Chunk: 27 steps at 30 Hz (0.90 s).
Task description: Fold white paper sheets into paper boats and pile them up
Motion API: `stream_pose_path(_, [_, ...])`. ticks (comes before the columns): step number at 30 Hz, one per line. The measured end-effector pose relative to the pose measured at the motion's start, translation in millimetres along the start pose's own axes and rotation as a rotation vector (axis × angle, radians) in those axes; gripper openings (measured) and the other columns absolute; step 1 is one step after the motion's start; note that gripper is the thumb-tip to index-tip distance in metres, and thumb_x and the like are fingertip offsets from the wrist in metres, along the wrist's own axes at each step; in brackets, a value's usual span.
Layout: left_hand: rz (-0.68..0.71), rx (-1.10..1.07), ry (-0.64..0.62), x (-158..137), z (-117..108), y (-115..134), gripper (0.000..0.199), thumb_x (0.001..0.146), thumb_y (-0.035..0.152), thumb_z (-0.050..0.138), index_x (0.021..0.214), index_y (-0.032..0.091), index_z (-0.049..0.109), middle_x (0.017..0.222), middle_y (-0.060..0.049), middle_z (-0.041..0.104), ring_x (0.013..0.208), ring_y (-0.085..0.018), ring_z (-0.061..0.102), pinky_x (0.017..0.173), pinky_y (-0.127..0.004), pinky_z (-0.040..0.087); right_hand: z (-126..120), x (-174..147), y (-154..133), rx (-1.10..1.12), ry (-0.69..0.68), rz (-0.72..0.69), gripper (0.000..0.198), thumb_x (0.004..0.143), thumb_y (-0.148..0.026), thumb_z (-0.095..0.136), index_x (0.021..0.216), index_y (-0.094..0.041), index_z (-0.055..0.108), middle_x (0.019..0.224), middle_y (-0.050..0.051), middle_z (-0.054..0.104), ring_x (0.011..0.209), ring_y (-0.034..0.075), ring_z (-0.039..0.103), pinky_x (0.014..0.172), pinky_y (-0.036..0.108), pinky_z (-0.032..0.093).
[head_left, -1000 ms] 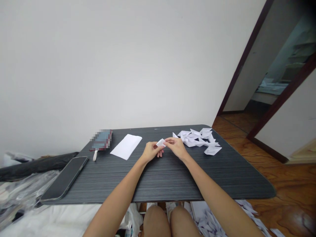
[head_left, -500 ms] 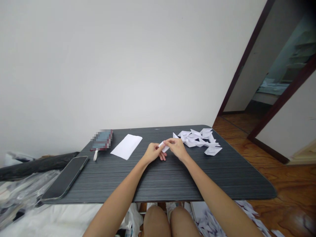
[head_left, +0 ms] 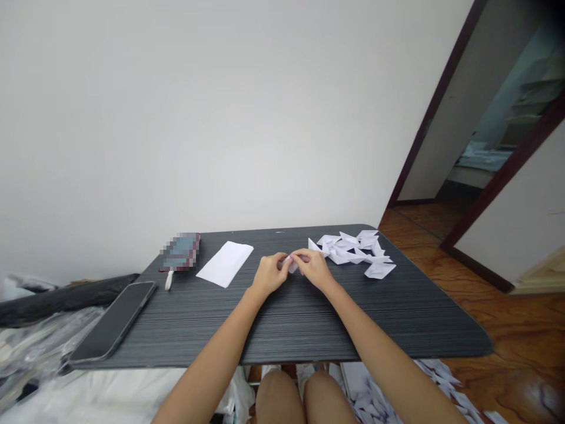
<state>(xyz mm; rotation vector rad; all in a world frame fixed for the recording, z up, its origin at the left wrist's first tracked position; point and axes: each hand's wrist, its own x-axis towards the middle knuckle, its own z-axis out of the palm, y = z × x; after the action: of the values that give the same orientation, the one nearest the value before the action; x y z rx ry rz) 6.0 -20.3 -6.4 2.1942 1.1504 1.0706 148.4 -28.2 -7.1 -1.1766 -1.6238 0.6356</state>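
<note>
Between my two hands, over the middle of the dark table, is a small folded piece of white paper (head_left: 293,267). My left hand (head_left: 270,273) pinches its left side, and my right hand (head_left: 314,268) pinches it from the right, the fingertips almost meeting. The fingers cover much of the paper, so its exact shape is hidden. Just beyond my right hand lies a loose pile of folded white paper pieces (head_left: 348,247). Left of my left hand rests a flat stack of white paper sheets (head_left: 226,264).
A phone (head_left: 113,321) lies at the left edge of the black table (head_left: 198,330). Behind it sits a blurred-out item with a white strap (head_left: 169,280). More folded papers (head_left: 371,400) are below the table on the right. A white wall (head_left: 273,118) stands behind.
My left fingers have curled in under the paper; before, they stretched out beneath it. Both hands have drawn closer together, and less of the paper shows.
</note>
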Motion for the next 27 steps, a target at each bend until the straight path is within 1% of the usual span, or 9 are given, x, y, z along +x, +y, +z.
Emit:
stream_pose_path(3, [0.122,0.216,0.022,-1,-1,2,0.023,0.079,0.027,0.041,0.075,0.015,0.061,0.061,-0.005,0.061,0.054,-0.012,0.056,0.054,-0.022,0.041,3,-1,-2,-0.063,0.003,-0.08,0.021,0.073,-0.027,0.047,0.074,-0.016,0.065,0.073,0.005,0.064,0.064,0.013,0.058,0.058,0.023,0.046])
stream_pose_path(6, [0.154,0.311,0.041,-1,0,2,0.023,0.078,0.025,0.041,0.069,0.014,0.06,0.056,-0.005,0.058,0.051,-0.012,0.053,0.053,-0.022,0.039,4,-1,-2,-0.106,0.001,-0.123,0.021,0.074,-0.025,0.046,0.075,-0.015,0.065,0.073,0.005,0.064,0.066,0.013,0.057,0.062,0.024,0.045])
stream_pose_path(10, [0.157,0.294,0.078,-1,1,1,0.021,0.077,0.024,0.042,0.07,0.015,0.059,0.057,-0.004,0.058,0.052,-0.012,0.053,0.053,-0.021,0.039,4,-2,-3,-0.098,0.005,-0.094,0.021,0.074,-0.026,0.045,0.075,-0.015,0.064,0.071,0.004,0.064,0.062,0.013,0.057,0.059,0.024,0.045])
stream_pose_path(13, [0.143,0.242,0.11,-1,0,0,0.019,0.076,0.023,0.042,0.077,0.015,0.059,0.062,-0.004,0.06,0.054,-0.011,0.054,0.055,-0.021,0.041,3,-2,-2,-0.047,-0.007,-0.046,0.022,0.075,-0.026,0.043,0.077,-0.014,0.061,0.06,0.003,0.061,0.052,0.012,0.055,0.052,0.023,0.044])
stream_pose_path(18, [0.101,0.14,0.151,0,-5,-1,0.021,0.077,0.015,0.038,0.086,0.015,0.057,0.08,-0.005,0.063,0.059,-0.01,0.057,0.059,-0.021,0.045,-2,0,3,0.049,-0.026,-0.014,0.024,0.077,-0.02,0.036,0.083,-0.013,0.057,0.046,-0.002,0.05,0.043,0.01,0.051,0.048,0.022,0.043])
stream_pose_path(20, [0.136,0.123,0.166,1,-6,-3,0.024,0.076,0.012,0.037,0.087,0.015,0.057,0.086,-0.005,0.063,0.07,-0.012,0.058,0.065,-0.022,0.046,-5,1,4,0.034,-0.053,-0.073,0.023,0.075,-0.015,0.036,0.079,-0.013,0.058,0.056,0.0,0.054,0.047,0.009,0.052,0.051,0.022,0.044])
stream_pose_path(22, [0.192,0.115,0.176,2,-8,-5,0.024,0.075,0.01,0.037,0.085,0.015,0.058,0.09,-0.006,0.062,0.081,-0.014,0.058,0.073,-0.025,0.046,-8,0,3,0.005,-0.103,-0.163,0.021,0.073,-0.013,0.039,0.077,-0.013,0.059,0.074,0.004,0.058,0.056,0.009,0.054,0.055,0.023,0.044])
stream_pose_path(24, [0.225,0.111,0.174,3,-9,-7,0.024,0.076,0.01,0.037,0.082,0.014,0.059,0.092,-0.007,0.062,0.087,-0.015,0.057,0.079,-0.027,0.044,-12,-1,2,-0.022,-0.168,-0.232,0.019,0.07,-0.011,0.043,0.081,-0.015,0.059,0.087,0.006,0.056,0.063,0.009,0.053,0.058,0.022,0.045])
stream_pose_path(27, [0.232,0.11,0.118,2,-12,-10,0.026,0.078,0.012,0.035,0.084,0.014,0.06,0.093,-0.008,0.062,0.087,-0.015,0.057,0.08,-0.029,0.044,-18,-3,1,-0.067,-0.237,-0.24,0.021,0.069,-0.012,0.049,0.088,-0.015,0.057,0.087,0.005,0.056,0.064,0.01,0.052,0.059,0.023,0.044])
